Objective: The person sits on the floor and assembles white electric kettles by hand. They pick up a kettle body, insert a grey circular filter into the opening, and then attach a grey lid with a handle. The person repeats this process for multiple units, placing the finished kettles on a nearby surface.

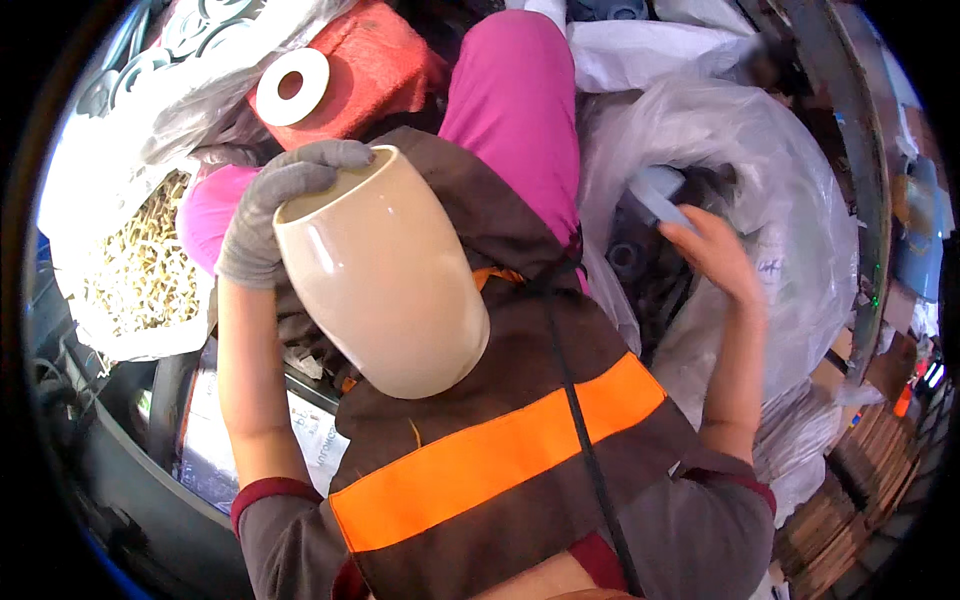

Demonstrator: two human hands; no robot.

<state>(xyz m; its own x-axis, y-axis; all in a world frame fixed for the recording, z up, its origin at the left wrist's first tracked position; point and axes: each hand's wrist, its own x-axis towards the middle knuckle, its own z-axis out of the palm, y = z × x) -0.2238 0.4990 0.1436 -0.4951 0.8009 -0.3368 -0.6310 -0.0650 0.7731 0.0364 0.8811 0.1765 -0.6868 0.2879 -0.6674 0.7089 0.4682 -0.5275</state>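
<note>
Over the brown apron (520, 365) in the head view, the gloved left hand (283, 195) grips the rim of a glossy cream vase (390, 285), while the bare right hand (715, 255) pinches a pale grey plastic piece (656, 193) at the mouth of a translucent bag (790, 190); the vase looks slick, so a firm hooked hold and a light pinch clear of the bag's folds should serve best; its mouth points up-left, away from the body, the long axis slanting down to a lower-right base
</note>
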